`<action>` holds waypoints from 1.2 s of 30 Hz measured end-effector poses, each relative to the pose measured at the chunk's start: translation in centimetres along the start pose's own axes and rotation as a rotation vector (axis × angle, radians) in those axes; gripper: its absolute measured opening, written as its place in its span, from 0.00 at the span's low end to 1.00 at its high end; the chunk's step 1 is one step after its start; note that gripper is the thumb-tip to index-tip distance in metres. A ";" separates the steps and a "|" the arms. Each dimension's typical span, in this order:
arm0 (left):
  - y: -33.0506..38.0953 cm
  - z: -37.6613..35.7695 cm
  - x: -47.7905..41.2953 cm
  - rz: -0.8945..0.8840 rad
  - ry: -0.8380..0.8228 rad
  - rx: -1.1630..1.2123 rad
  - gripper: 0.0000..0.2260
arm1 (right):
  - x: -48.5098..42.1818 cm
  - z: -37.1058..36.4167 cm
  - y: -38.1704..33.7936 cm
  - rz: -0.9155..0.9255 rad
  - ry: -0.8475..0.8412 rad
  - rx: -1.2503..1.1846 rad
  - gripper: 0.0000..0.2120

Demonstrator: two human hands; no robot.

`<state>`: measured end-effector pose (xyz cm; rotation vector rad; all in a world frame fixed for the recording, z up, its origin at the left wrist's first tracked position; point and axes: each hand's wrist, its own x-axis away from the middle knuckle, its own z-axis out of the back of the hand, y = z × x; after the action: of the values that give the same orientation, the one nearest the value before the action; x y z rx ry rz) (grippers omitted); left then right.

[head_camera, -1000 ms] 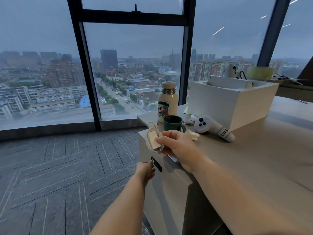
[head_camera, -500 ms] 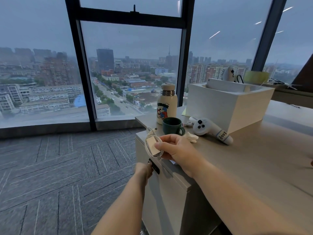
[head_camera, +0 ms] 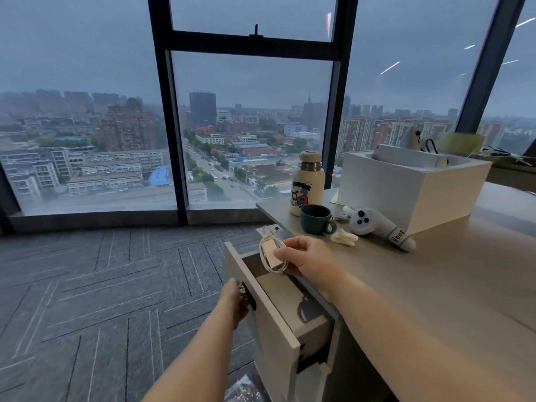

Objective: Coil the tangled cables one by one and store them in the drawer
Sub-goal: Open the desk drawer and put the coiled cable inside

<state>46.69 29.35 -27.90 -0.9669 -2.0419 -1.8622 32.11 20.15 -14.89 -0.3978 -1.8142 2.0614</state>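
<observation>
Desk (head_camera: 435, 285) by window: drawer (head_camera: 285, 297) now pulled open, my left hand (head_camera: 235, 300) gripping handle (head_camera: 250, 298); my right hand (head_camera: 304, 256) pinches coiled cable (head_camera: 271, 250) above opening (drop-in next, I judge).

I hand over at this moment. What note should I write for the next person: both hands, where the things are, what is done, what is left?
Left hand grips the handle of the drawer, which stands open.
Right hand holds the coiled cable over the drawer's far end, at the desk edge.
Done: one cable coiled, drawer open.
Left: lay this cable in, then coil and store any others. No other tangled cable shows clearly in this view.
</observation>
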 end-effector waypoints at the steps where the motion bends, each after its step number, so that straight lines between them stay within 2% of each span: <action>1: 0.1 0.6 0.4 0.001 -0.021 -0.028 0.17 | 0.1 -0.4 0.1 -0.004 -0.006 0.020 0.14; 3: 0.0 1.4 0.5 -0.029 -0.018 -0.171 0.30 | 0.2 -1.0 0.3 -0.014 -0.013 0.064 0.15; 8: 0.7 3.1 0.8 -0.125 0.112 -0.396 0.28 | 0.6 -2.5 1.0 -0.022 -0.013 0.099 0.16; 11: 1.5 4.3 1.3 -0.200 0.259 -0.574 0.37 | 0.6 -3.1 1.7 -0.050 -0.007 0.095 0.17; 14: 2.1 6.2 1.8 -0.256 0.326 -0.652 0.38 | 0.6 -3.8 1.9 -0.060 -0.023 0.118 0.16; 23: 2.9 11.1 4.4 -0.324 0.399 -0.680 0.20 | 0.6 -6.3 2.2 -0.074 -0.056 0.151 0.14; 30: 2.5 13.4 5.9 -0.459 0.526 -0.875 0.10 | 0.7 -7.9 2.6 -0.086 -0.065 0.146 0.13; 36: 2.7 15.9 6.9 -0.427 0.623 -1.024 0.10 | 0.8 -8.5 2.6 -0.083 -0.075 0.179 0.14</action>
<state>47.31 46.59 -24.67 0.0219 -0.9084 -2.9981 34.90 27.81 -18.60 -0.1960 -1.6400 2.1840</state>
